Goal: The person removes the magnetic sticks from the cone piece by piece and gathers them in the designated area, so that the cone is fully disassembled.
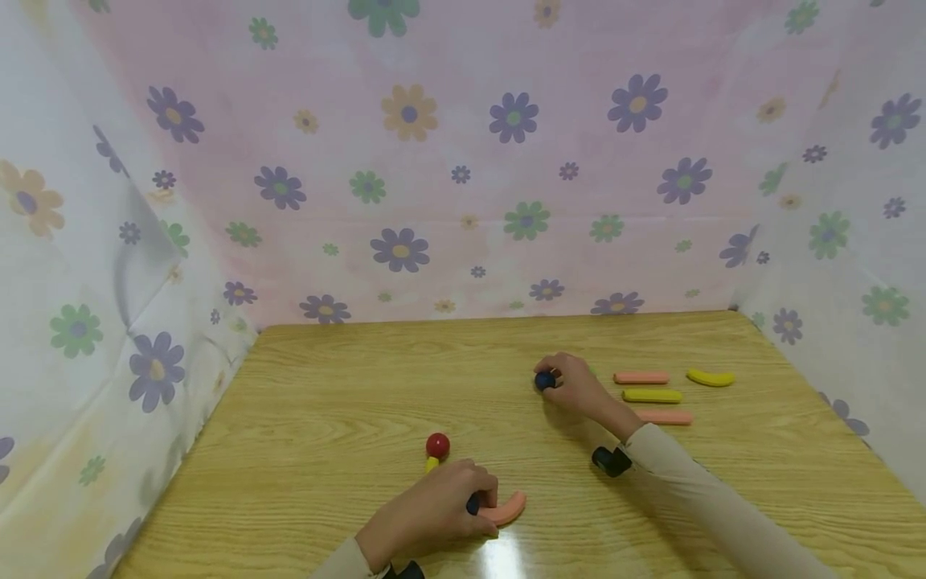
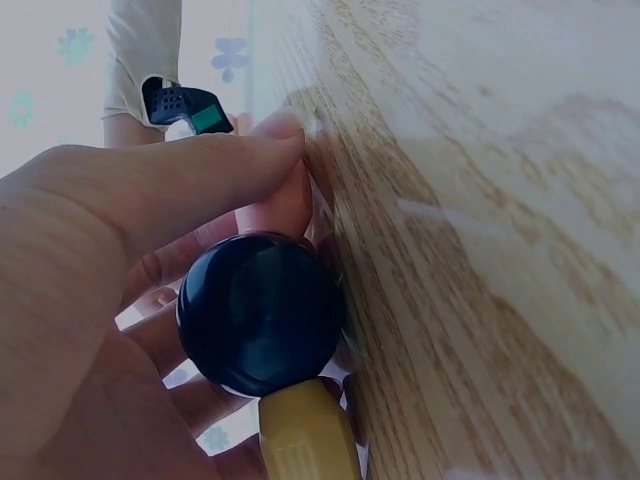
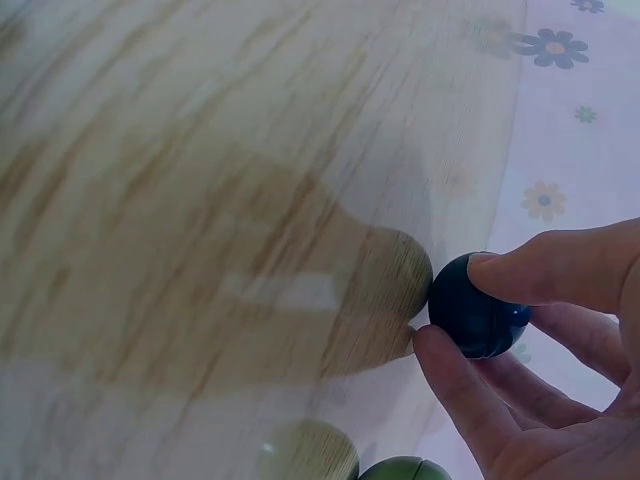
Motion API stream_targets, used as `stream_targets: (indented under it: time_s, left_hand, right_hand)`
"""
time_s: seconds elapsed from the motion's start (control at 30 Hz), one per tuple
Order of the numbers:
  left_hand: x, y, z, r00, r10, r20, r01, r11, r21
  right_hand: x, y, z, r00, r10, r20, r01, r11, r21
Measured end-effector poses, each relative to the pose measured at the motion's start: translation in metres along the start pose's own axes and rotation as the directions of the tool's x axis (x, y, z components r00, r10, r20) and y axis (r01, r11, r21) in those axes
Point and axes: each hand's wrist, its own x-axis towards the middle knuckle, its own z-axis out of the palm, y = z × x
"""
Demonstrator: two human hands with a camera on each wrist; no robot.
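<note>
My left hand (image 1: 444, 503) pinches a pink curved rod (image 1: 512, 509) between thumb and fingers, low over the wooden table. One end of that rod meets a dark blue ball (image 2: 260, 312), and a yellow rod (image 2: 308, 435) joins the ball on its other side. Beyond the left hand's knuckles, a red ball (image 1: 437, 445) sits at the end of a yellow piece (image 1: 432, 464), the rest of which the hand hides. Farther back, my right hand (image 1: 575, 388) grips another dark blue ball (image 3: 475, 310) with thumb and fingertips, right at the table surface.
Right of the right hand lie a pink straight rod (image 1: 641, 377), a yellow straight rod (image 1: 653, 396), a second pink rod (image 1: 669, 417) partly behind the forearm, and a yellow curved rod (image 1: 710, 378). A green ball (image 3: 405, 470) is close by the right hand. Flowered cloth (image 1: 463, 161) surrounds the table.
</note>
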Motion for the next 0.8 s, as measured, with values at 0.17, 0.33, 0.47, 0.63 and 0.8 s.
stream_targets:
  time_s: [0.17, 0.33, 0.47, 0.63, 0.8]
  left_hand:
    - [0.0003, 0.0008, -0.0001, 1.0, -0.015, 0.008, 0.015, 1.0, -0.003]
    - [0.0002, 0.0026, 0.0, 0.999, -0.039, 0.013, 0.04, 0.999, -0.029]
    - [0.0001, 0.0035, 0.0003, 0.999, -0.04, 0.006, 0.04, 0.999, -0.022]
    - [0.0005, 0.0042, 0.0004, 1.0, -0.022, -0.001, 0.022, 1.0, -0.008]
    - [0.001, 0.0033, 0.0004, 1.0, -0.016, 0.002, 0.016, 1.0, 0.002]
  right_hand:
    - [-0.0002, -0.0017, -0.0011, 1.0, 0.001, -0.003, -0.001, 1.0, -0.005]
    - [-0.0013, -0.0031, -0.0035, 1.0, 0.009, 0.002, -0.009, 1.0, 0.006]
    - [-0.0022, -0.0033, -0.0052, 1.0, 0.01, 0.012, -0.01, 1.0, 0.012]
    - [-0.0036, -0.0025, -0.0068, 1.0, 0.001, 0.014, -0.001, 1.0, 0.001]
    - [-0.0053, -0.0014, -0.0075, 1.0, -0.001, 0.011, 0.001, 1.0, -0.009]
